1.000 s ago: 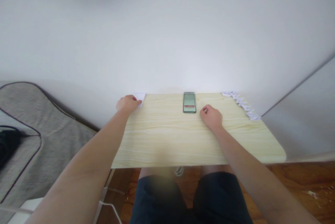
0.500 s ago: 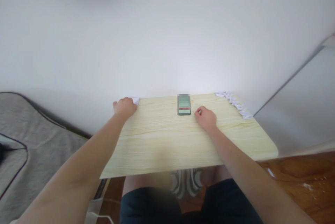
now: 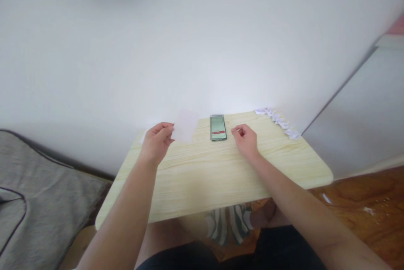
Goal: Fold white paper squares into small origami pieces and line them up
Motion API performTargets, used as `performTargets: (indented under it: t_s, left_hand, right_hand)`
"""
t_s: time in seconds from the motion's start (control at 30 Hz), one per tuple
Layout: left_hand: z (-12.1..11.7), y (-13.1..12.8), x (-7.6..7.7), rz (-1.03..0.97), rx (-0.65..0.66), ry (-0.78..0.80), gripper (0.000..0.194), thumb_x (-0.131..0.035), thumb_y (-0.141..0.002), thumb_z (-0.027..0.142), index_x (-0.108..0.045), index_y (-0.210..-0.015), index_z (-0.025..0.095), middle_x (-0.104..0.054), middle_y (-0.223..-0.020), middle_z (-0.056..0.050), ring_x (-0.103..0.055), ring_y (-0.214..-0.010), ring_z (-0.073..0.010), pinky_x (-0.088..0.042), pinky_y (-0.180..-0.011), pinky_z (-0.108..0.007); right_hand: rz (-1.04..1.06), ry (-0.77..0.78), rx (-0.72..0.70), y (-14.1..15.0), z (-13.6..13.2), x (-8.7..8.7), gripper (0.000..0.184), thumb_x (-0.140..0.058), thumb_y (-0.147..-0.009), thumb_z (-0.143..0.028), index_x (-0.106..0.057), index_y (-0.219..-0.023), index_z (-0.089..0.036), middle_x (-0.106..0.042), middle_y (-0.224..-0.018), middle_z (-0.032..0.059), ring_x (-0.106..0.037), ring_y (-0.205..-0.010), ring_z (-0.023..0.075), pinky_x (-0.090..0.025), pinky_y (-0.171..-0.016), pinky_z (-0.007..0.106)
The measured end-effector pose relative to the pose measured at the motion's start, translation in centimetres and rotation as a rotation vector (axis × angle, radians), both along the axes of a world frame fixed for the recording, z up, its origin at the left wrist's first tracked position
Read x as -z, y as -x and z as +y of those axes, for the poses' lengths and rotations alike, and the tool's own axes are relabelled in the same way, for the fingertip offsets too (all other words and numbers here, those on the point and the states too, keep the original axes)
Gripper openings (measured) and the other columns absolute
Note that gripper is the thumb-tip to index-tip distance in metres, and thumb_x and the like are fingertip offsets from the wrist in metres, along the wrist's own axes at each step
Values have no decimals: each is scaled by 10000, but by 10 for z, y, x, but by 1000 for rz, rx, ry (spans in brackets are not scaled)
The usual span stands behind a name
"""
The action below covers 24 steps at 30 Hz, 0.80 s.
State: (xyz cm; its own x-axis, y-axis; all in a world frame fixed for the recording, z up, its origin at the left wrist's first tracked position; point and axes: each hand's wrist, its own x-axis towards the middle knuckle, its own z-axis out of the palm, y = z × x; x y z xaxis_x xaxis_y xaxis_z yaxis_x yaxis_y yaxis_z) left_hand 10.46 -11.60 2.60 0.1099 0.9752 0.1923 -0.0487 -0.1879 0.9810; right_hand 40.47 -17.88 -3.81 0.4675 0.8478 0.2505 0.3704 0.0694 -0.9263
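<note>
My left hand (image 3: 157,141) pinches a thin white sheet of paper (image 3: 187,126) by its left edge, between thumb and fingers, raised above the back left of the table. Part of more white paper (image 3: 143,137) shows behind that hand at the table's back left corner. My right hand (image 3: 245,138) is loosely curled, thumb against fingertips, with nothing visible in it. It hovers over or rests on the table, just right of a phone (image 3: 218,128) with a lit, partly pixelated screen.
Several folded white paper pieces (image 3: 277,121) form a row along the back right edge of the pale wooden table (image 3: 189,177). A white wall (image 3: 202,42) stands behind it. A grey cushioned seat (image 3: 41,202) is at left, and my legs are under the table's front edge.
My left hand has lifted from the back left corner and moved right, now with a sheet of paper in it. My right hand stays beside the phone. The view has shifted slightly.
</note>
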Motion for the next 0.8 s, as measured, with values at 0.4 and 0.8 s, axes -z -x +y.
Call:
performTargets:
  t_s: [0.4,0.8]
  left_hand:
    - [4,-88,75,-66,251,163,204,-745,-794,325,-682,-852,140,-666,-765,-25,-608,-681,-137,-507,-683,-289]
    - [1,-83,79,44,380,267,241,-722,-835,329,-578,-748,157,-606,-591,6,-558,-523,-116,-450,-523,-239]
  right_hand:
    - [325,50,-512,21,34,-2,219,-729,-782,-286,-728,-976,-185,-772,-918,32,-706,-782,193,-579,-697,315]
    - [418,48,-637,7,26,8,194,-758,-819,-310,-763,-993,-224,-735,-738,-5,-643,-594,145,-557,-539,273]
